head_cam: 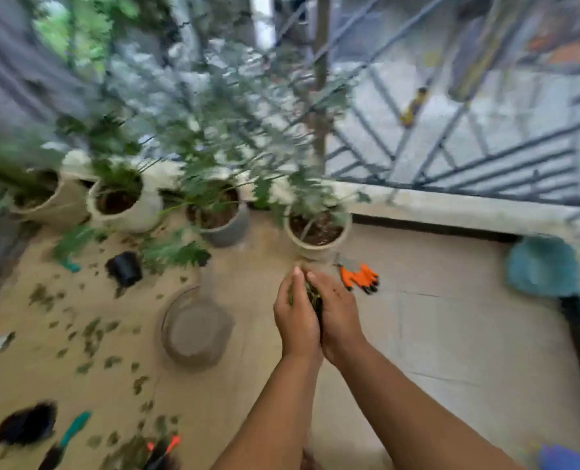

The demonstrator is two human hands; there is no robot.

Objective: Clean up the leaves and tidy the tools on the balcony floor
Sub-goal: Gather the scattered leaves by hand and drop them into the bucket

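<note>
1. No words or labels can be read on anything here; the picture is blurry.
2. Your left hand [295, 320] and your right hand [338, 317] are pressed together like a cup, palms facing each other. A bunch of green leaves [312, 296] is squeezed between them.
3. Your hands are up above the tan floor [434, 300], just in front of a white flower pot [317, 242] with a thin green plant in it.
4. Many more small green leaves on the floor [92, 334] lie scattered on your left side. They look dark, small and torn.
5. A see-through round bowl [193, 327] sits on the floor near your left hand.
6. An orange glove with black fingertips [360, 278] lies just beside the white pot, to the right of your hands.
7. A small tool with a teal handle [75, 427] lies at the bottom left, next to a black pot [27, 425] on its side.
8. Another small black pot [124, 268] lies among the leaves, near three more flower pots by the wall.
9. A fuzzy blue thing [541, 266] sits in the far right corner.
</note>
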